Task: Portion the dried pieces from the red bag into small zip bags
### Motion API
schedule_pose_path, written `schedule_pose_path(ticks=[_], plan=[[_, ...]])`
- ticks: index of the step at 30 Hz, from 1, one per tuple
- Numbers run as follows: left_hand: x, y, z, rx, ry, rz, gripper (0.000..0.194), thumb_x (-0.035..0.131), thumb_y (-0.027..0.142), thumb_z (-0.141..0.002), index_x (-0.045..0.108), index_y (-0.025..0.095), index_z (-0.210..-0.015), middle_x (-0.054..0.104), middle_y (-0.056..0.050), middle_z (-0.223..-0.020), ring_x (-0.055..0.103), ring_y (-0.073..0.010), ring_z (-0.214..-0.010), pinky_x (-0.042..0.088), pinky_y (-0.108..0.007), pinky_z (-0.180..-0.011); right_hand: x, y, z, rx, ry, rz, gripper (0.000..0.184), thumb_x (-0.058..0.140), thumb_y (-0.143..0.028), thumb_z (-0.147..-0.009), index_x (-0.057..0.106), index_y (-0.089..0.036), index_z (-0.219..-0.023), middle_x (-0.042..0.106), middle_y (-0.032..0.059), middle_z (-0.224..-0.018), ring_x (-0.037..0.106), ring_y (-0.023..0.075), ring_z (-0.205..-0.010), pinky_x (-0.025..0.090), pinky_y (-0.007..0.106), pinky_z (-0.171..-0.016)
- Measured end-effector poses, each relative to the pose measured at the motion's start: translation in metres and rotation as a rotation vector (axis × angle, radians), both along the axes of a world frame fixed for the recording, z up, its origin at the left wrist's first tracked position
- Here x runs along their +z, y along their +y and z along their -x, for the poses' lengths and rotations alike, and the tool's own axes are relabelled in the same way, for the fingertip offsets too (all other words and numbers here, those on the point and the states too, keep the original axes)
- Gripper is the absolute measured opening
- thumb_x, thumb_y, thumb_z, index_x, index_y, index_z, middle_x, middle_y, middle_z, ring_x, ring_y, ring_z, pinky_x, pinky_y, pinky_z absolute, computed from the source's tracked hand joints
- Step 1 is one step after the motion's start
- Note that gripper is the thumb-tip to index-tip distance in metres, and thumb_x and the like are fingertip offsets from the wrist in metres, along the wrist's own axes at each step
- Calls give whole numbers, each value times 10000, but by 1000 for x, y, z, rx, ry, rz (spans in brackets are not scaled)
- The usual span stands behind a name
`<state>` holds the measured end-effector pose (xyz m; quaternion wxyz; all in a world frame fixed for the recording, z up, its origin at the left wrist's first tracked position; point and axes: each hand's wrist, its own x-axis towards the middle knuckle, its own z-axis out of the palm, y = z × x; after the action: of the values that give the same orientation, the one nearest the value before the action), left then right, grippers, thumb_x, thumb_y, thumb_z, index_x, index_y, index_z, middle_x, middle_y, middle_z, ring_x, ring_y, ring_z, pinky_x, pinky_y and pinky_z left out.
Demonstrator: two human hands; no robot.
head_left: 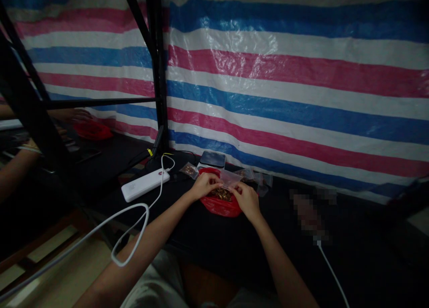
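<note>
My left hand [203, 185] and my right hand [247, 200] are both closed on a small clear plastic bag [228, 179], held between them over a red bag [221, 206] lying open on the dark table. The red bag holds several small brownish pieces [221, 194], just under my fingers. My left fingers pinch the clear bag's left edge, and my right fingers pinch its right edge. What is inside the clear bag I cannot make out.
A small digital scale [212, 159] stands behind the bags, with more clear bags [257, 178] beside it. A white power bank [145, 185] with a white cable [134, 227] lies at left. Another person's arm [13, 169] and red bag [92, 130] show beyond a black frame [157, 75]. A striped tarp [295, 89] forms the back wall.
</note>
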<state>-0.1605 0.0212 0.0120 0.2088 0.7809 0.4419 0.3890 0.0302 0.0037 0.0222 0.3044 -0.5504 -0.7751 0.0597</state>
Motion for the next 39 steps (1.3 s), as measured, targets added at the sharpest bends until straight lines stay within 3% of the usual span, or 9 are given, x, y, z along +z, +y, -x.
schedule_pose_path(ticks=[4, 9, 17, 23, 27, 31, 35, 37, 39], plan=[[-2, -1, -2, 17, 36, 2, 269, 567, 386, -752, 671, 151, -833, 642, -16, -724, 541, -118, -627, 376, -199, -573, -1, 2, -1, -2, 0, 20, 167, 514, -325, -776, 646, -223, -771, 670, 16, -744, 602, 160, -664, 348, 226, -538], [-1, -6, -5, -71, 19, 17, 290, 577, 391, -744, 668, 150, -877, 670, -36, -825, 576, -147, -723, 414, -226, -686, -3, 3, 0, 48, 21, 23, 184, 546, -344, -752, 662, -218, -817, 684, 31, -824, 621, 185, -748, 410, 247, -620], [0, -12, -8, -45, 33, 31, 241, 613, 374, -711, 684, 145, -740, 654, -18, -668, 552, -134, -631, 405, -215, -635, -8, 3, 0, 117, 54, 43, 142, 566, -315, -737, 675, -242, -792, 686, 23, -907, 620, 202, -862, 443, 296, -750], [8, -15, -8, -5, 16, 3, 296, 582, 412, -729, 675, 131, -745, 644, -26, -679, 562, -145, -654, 419, -236, -658, -5, 4, 1, 82, 105, 22, 170, 558, -349, -742, 670, -227, -782, 691, 27, -824, 629, 197, -773, 446, 290, -699], [21, -21, -12, -47, -130, -115, 356, 634, 404, -688, 645, 146, -933, 644, -69, -945, 562, -192, -893, 413, -286, -815, -4, 1, 3, 163, 128, 23, 193, 567, -378, -738, 652, -204, -737, 680, 30, -747, 613, 181, -689, 432, 266, -639], [25, -21, -17, -128, -409, 11, 326, 553, 384, -766, 637, 123, -943, 655, -86, -947, 584, -192, -888, 427, -303, -823, -4, -4, 5, 240, 103, 57, 211, 584, -405, -722, 615, -196, -707, 625, 3, -624, 566, 153, -575, 421, 260, -585], [21, -17, -20, 16, -629, 94, 343, 571, 413, -741, 631, 113, -894, 662, -80, -904, 593, -195, -854, 440, -294, -795, 0, -4, 6, 231, 432, -63, 444, 585, -445, -709, 480, -205, -1068, 607, 59, -1009, 580, 178, -874, 436, 331, -798], [18, -18, -25, -4, -663, 126, 352, 572, 425, -737, 625, 123, -911, 659, -73, -917, 592, -194, -860, 443, -287, -791, 1, -2, 9, 259, 673, -100, 549, 549, -445, -738, 364, -209, -1198, 501, 97, -1213, 503, 183, -1070, 380, 367, -919], [15, -22, -34, -94, -636, 154, 346, 560, 420, -749, 623, 129, -926, 657, -70, -930, 587, -196, -877, 437, -289, -804, 0, -2, 15, 334, 844, 4, 556, 522, -446, -758, 341, -224, -1235, 479, 90, -1257, 465, 180, -1135, 356, 373, -959]])
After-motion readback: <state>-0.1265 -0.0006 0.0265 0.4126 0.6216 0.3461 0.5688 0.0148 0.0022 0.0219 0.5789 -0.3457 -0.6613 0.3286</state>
